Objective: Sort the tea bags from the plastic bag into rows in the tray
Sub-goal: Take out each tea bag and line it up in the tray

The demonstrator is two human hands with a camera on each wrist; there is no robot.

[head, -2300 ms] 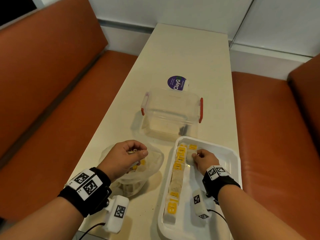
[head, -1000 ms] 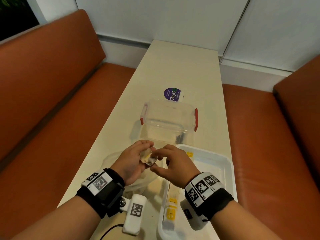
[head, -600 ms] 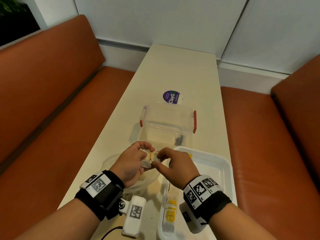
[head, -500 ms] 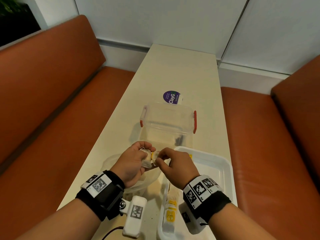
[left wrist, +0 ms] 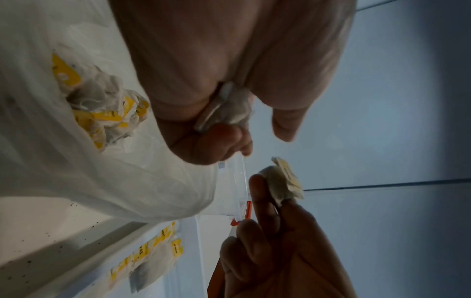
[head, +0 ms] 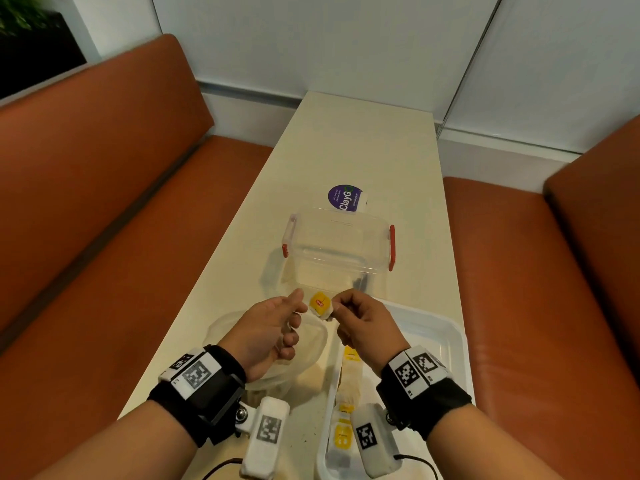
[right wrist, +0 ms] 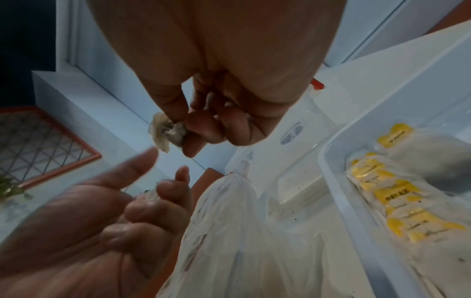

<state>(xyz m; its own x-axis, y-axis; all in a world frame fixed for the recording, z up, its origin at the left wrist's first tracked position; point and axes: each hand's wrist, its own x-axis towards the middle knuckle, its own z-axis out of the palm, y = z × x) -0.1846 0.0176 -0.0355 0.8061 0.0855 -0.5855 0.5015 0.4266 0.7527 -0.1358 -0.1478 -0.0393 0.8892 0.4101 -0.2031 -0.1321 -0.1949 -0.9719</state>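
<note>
My right hand (head: 334, 306) pinches a crumpled tea bag (head: 320, 304) with a yellow tag, held in the air above the table between the hands; it also shows in the wrist views (left wrist: 282, 181) (right wrist: 163, 131). My left hand (head: 292, 320) hovers over the plastic bag (head: 308, 344). Its thumb and forefinger are stretched out, while its other fingers curl round a second pale tea bag (left wrist: 234, 113). More tea bags (left wrist: 102, 113) lie in the plastic bag. The white tray (head: 446, 341) holds one row of tea bags (head: 348, 386) along its left side.
A clear lidded box with red latches (head: 339, 244) stands just beyond the hands, and a purple round sticker (head: 344, 198) lies behind it. The narrow cream table (head: 363, 140) runs between two orange benches (head: 104, 220). Dark crumbs dot the table near the tray.
Both hands were pressed together on one clump. The right hand has pulled a yellow-tagged tea bag free, and the left thumb and forefinger have let go and opened.
</note>
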